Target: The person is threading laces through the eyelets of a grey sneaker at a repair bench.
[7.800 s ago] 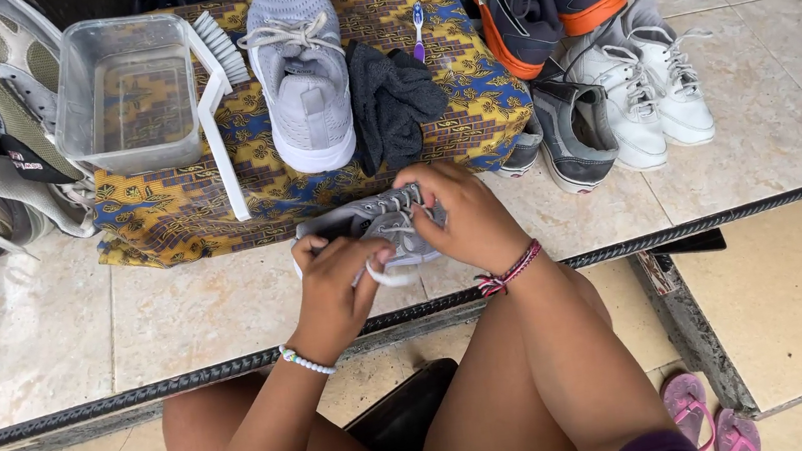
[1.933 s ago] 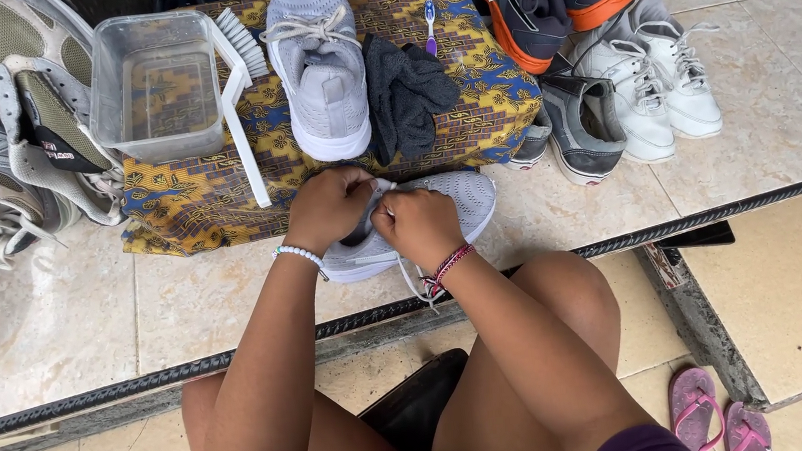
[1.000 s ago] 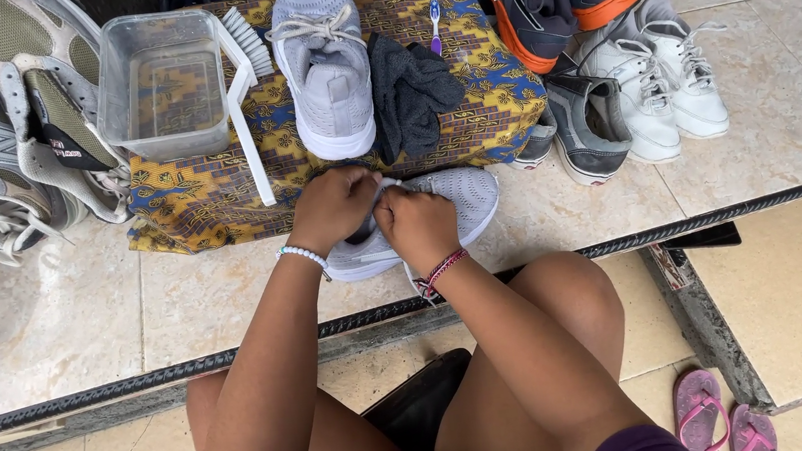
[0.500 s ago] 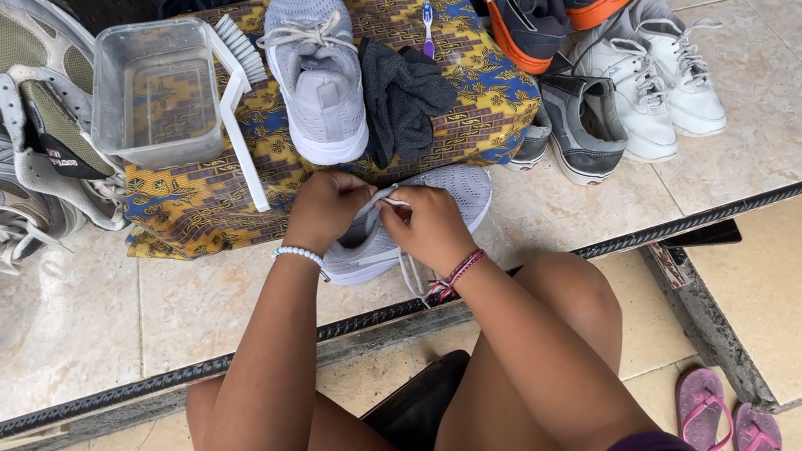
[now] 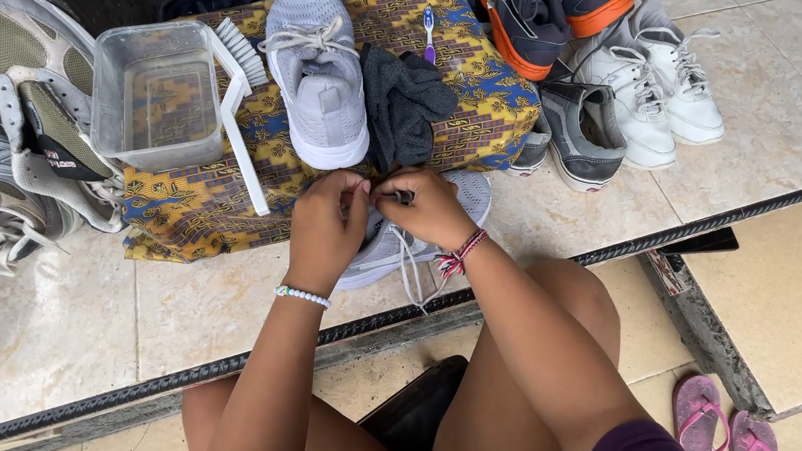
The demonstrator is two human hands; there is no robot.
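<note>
A yellow and blue patterned cloth point(image 5: 218, 211) lies on the tiled floor. A clear plastic tub point(image 5: 154, 92) sits on it. Just in front lies a grey shoe point(image 5: 398, 241). The left hand point(image 5: 326, 229) and right hand point(image 5: 434, 207) pinch its white lace point(image 5: 409, 270) tight.

A light grey shoe point(image 5: 402, 230) of woven mesh cloth with flat white cloth laces lies on glossy, smooth beige floor tiles point(image 5: 51, 336). Beside it, a matching matt knit shoe point(image 5: 315, 74) rests on a printed yellow and blue cotton cloth point(image 5: 188, 214). A clear, smooth plastic tub point(image 5: 111, 107) holds water. A white plastic brush point(image 5: 238, 103) has stiff bristles. A dark grey rag point(image 5: 402, 104) looks soft and matt.
</note>
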